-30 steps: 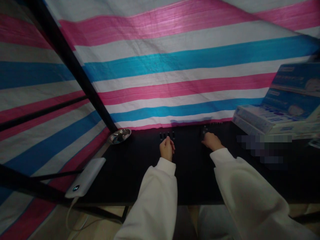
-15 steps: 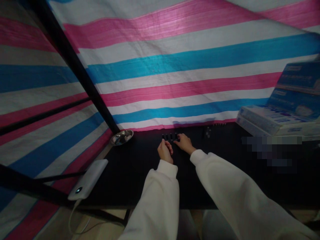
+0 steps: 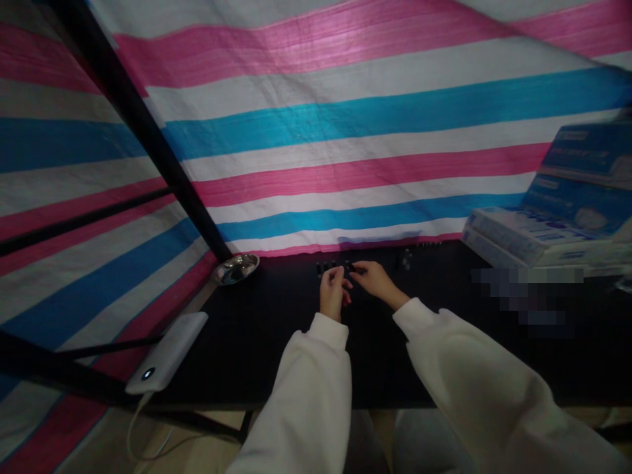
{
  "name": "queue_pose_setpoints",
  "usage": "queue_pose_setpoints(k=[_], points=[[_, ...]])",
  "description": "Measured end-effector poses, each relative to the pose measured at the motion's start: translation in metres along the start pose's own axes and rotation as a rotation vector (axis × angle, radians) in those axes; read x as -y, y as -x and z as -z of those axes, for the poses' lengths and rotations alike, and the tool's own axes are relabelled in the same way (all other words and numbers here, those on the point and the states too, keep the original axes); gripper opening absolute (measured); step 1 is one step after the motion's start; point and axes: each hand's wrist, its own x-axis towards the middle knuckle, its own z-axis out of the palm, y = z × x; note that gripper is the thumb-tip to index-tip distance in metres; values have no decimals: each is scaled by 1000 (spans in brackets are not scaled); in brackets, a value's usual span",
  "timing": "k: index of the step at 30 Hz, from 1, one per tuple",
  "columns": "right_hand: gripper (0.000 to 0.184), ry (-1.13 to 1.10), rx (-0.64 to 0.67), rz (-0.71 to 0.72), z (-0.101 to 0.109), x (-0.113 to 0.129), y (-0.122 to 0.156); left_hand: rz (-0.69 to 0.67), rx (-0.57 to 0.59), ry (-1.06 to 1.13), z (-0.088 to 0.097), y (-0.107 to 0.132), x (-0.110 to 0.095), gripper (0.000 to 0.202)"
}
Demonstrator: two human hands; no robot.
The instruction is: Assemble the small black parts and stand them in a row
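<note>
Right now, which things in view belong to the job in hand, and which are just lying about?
In the job, likely:
row of small dark pieces, at the left hand and right hand
small clustered pieces farther right
tiny lined-up pieces behind those

Lying about, apparently:
shiny metal dish
white power bank
stacked boxes
</note>
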Motion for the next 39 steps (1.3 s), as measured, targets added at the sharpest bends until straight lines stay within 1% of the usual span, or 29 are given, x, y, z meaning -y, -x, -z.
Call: queue_pose_setpoints(k=[2,4,7,9,11,13,16,18,20,23,26,28,30,33,39], points=[[23,34,-40,57,10,4,12,-8,43,-53,-3,1,-1,52],[25,108,-76,100,17,7,23,-29,86,-98,-4,2,0,53],[28,216,-93,140,22,8,35,-61,153,-168,-4,2,3,43],[31,250,-89,170,24,8,41,-87,176,-200,-3,1,5,37],[34,248,-86,209,24,7,44,-121,180,-208,-3,0,7,33],[40,207,-126,230,25,7,45,-150,180,-199,-2,-1,9,32],[46,81,-256,173,26,5,45,-178,193,-185,-1,-1,9,31],[39,-27,-301,80,27,3,45,-188,217,-185,-1,-1,9,31],[32,-122,-250,-20,26,1,44,-195,243,-185,-1,0,8,30],[45,-242,-105,-125,23,-3,43,-202,261,-197,-2,1,7,29],[49,-387,-54,-190,19,-5,40,-194,268,-200,-3,2,7,30],[48,-458,-54,-209,17,-5,38,-185,267,-192,-3,1,8,31],[48,-482,-70,-209,16,-4,37,-180,257,-187,-3,1,9,32],[48,-476,-89,-201,18,-1,38,-177,230,-186,-4,2,9,33],[49,-444,-89,-181,25,7,40,-177,203,-189,-7,4,5,33]])
